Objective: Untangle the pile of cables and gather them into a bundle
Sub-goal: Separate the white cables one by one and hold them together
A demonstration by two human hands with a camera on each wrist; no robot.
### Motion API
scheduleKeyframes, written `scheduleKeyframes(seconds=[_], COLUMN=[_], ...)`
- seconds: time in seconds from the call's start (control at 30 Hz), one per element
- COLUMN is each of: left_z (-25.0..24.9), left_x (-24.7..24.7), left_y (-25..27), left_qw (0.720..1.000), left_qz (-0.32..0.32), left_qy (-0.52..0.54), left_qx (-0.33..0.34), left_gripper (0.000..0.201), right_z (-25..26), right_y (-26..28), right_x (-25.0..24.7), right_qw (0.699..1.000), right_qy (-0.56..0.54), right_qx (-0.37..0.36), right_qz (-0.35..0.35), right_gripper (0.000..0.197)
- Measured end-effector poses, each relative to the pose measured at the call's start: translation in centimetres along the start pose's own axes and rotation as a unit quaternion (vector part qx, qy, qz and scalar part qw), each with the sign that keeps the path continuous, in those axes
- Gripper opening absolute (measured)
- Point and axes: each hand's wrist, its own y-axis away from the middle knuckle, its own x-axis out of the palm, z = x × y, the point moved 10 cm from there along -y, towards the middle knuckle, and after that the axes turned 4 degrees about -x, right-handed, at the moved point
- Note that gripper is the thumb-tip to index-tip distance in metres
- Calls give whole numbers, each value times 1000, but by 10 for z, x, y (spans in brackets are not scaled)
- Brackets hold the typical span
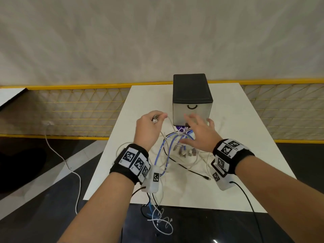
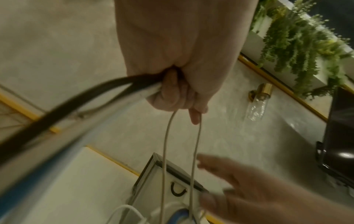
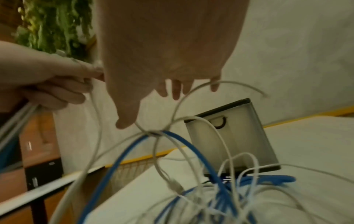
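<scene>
A tangle of white, blue and black cables [image 1: 177, 151] lies on the white table [image 1: 245, 137], in front of a small drawer box. My left hand [image 1: 158, 118] is raised over the pile's left side, fingers curled round several cable ends. In the left wrist view that hand [image 2: 180, 97] grips a black cable [image 2: 76, 103] and pale ones, and a thin white loop [image 2: 164, 151] hangs from it. My right hand [image 1: 192, 130] hovers with spread fingers over the pile, holding nothing. Just below its straight fingers [image 3: 176, 91] a blue cable [image 3: 191, 148] and white strands rise.
The black-topped drawer box [image 1: 192, 97] stands at the back of the table. Several cable ends [image 1: 157, 218] hang over the table's front edge towards the dark floor. A yellow mesh fence [image 1: 78, 111] runs behind, and a white cable [image 1: 70, 169] trails on the floor at the left.
</scene>
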Motion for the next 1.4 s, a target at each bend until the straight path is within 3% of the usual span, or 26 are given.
scheduleKeyframes(seconds=[0.03,0.1,0.17,0.27,0.37,0.47,0.63,0.8,1.1,1.23,1.4], left_z=[-5,-14,-21,-26,-15,3,23,23,21,11,0], left_x=[8,17,14,-12,-44,-44,-35,-42,-50,-53,-39], left_y=[1,4,3,-1,-11,-15,-6,1,38,58,89], left_qw=[1000,999,999,998,994,996,995,995,996,997,997], left_qz=[25,48,37,-19,-87,-78,-72,-69,-67,-34,64], left_qy=[1,7,17,46,70,30,-6,6,37,55,29], left_qx=[10,21,29,35,0,-42,-75,-76,-54,-44,-33], left_gripper=[15,14,15,17,18,15,16,17,15,12,16], right_z=[14,36,39,9,-24,-21,10,46,67,79,92], right_y=[-2,-6,-10,-10,0,-2,-9,4,33,50,89], right_x=[-10,-19,-7,35,51,31,-40,-67,-97,-69,9], right_qw=[998,984,982,995,995,992,968,935,902,901,916], right_qy=[-47,-115,-149,-97,-77,-120,-226,-347,-409,-428,-386], right_qx=[-34,-93,-85,-18,34,29,-3,-30,-11,21,62], right_qz=[-39,-95,-77,13,47,11,-107,-65,-136,-68,85], right_gripper=[72,37,10,17,26,26,25,14,25,20,20])
